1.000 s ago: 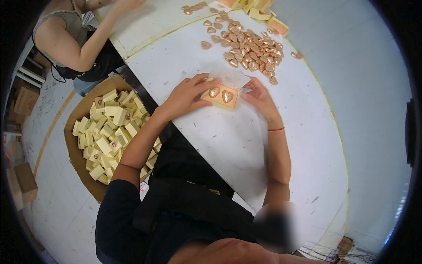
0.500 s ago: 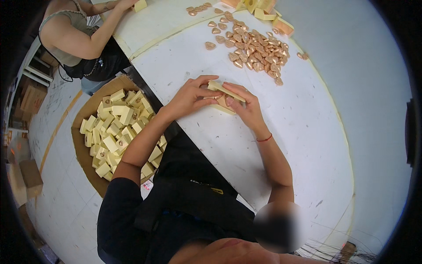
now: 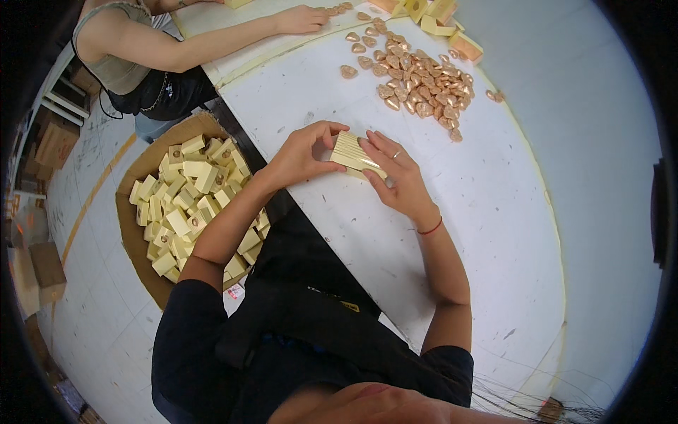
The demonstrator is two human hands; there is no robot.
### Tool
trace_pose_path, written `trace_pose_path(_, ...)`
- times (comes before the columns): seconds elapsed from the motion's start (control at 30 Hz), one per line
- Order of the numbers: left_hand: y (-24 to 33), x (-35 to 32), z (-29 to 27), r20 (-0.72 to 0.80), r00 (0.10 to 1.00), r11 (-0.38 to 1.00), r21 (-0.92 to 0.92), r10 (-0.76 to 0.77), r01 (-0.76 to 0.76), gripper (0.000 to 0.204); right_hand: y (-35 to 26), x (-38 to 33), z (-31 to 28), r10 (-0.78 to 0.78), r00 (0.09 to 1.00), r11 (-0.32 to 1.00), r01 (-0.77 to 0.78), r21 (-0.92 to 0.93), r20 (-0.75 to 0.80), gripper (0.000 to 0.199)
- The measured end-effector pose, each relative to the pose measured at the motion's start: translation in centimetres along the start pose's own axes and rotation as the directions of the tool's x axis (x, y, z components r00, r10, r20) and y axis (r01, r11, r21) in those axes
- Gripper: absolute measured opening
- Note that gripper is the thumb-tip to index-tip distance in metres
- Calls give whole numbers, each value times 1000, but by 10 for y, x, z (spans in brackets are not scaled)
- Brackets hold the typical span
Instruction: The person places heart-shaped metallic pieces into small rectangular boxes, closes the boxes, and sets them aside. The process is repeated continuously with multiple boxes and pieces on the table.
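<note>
A small pale-yellow box (image 3: 351, 150) with a ribbed top face sits between my two hands, low over the white table. My left hand (image 3: 308, 153) grips its left end, thumb along the near side and fingers at the far corner. On the right end rests my right hand (image 3: 401, 177), its fingers over the ribbed face and its thumb at the near edge. Beyond my hands lies a heap of shiny rose-gold, shell-like pieces (image 3: 424, 88). The underside of the box is hidden.
To my left stands a large open carton (image 3: 134, 240) full of pale-yellow boxes (image 3: 179, 223), some with a round brown mark. More yellow boxes (image 3: 441, 27) lie at the table's far end. A co-worker's hand (image 3: 302, 20) reaches towards a few loose rose-gold pieces (image 3: 337, 9).
The raised flap of the box has come down, and its ribbed face now points up. The rose-gold pieces seen in it are covered. The co-worker's arm has stretched out across the table.
</note>
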State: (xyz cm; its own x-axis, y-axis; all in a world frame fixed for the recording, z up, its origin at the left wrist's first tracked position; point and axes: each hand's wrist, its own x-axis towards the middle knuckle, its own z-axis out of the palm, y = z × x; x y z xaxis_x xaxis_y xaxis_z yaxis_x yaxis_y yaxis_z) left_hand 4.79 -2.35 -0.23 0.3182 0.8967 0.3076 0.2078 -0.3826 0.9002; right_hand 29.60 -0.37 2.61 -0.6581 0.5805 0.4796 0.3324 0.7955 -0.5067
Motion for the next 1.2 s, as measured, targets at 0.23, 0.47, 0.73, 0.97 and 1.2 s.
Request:
trace_pose_path(0.23, 12, 1, -1, 37, 993, 971, 206, 113, -118, 55, -3, -3, -1, -34, 999, 985, 38, -170, 28, 49)
trace_pose_path(0.47, 3, -6, 3, 24, 984, 960, 218, 176, -177, 35, -21, 0, -21, 15, 988, 971, 24, -239, 157, 36)
trace_pose_path(0.73, -4, -6, -6, 56, 979, 979, -67, 196, -192, 15, -27, 2, -26, 102, 975, 974, -57, -218, 198, 35)
trace_pose_path(0.97, 2, -7, 1, -39, 987, 974, 169, 157, -148, 17, -26, 2, -25, 138, 975, 975, -102, -196, 177, 35)
trace_pose_path(1.2, 0, -8, 4, -65, 927, 797, 535, 370, -281, 14, -26, 1, -24, 138, 975, 976, -104, -190, 172, 34)
